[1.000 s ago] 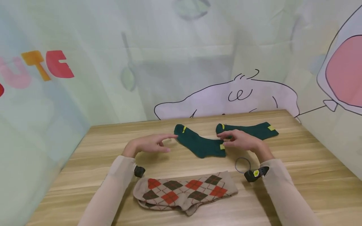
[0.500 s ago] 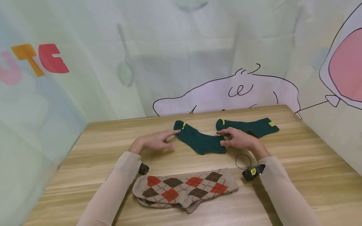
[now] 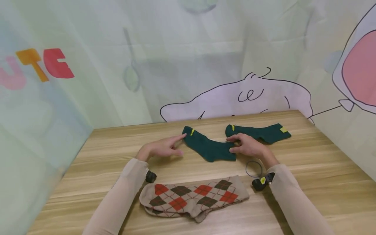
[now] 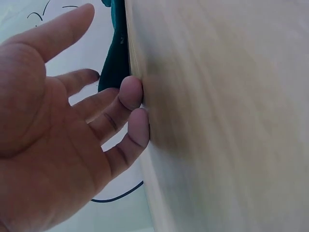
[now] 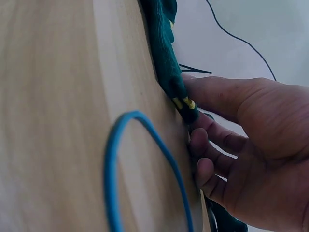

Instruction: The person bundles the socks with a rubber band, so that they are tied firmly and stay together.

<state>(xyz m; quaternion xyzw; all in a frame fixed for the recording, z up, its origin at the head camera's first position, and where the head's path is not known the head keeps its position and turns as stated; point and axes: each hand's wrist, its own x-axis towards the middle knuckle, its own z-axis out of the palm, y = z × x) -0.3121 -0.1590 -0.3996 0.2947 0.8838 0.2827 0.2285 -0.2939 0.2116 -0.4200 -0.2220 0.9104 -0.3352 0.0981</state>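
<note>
Lying between left hand (image 3: 163, 147), spread, and right hand (image 3: 249, 145) — grip unclear — nearer green sock (image 3: 206, 148).

Pinching yellow-marked end of green sock (image 5: 165, 58) on wood tabletop (image 5: 58, 116) with right hand (image 5: 263, 145). Showing blue loop (image 5: 110, 169) large in foreground, apart from hand and sock. Also catching dark green fabric (image 5: 228, 220) at bottom edge, pale backdrop (image 5: 200, 36) behind.

Both forearms reach forward, the left forearm (image 3: 117, 197) and right forearm (image 3: 301, 200) sleeved, with wrists turned inward so the hands face each other. The left hand (image 3: 160, 147) points its index finger ahead, thumb spread away, the last two fingers bent. The right hand (image 3: 249, 146) keeps thumb and index finger parted, its remaining fingers curled loosely.
</note>
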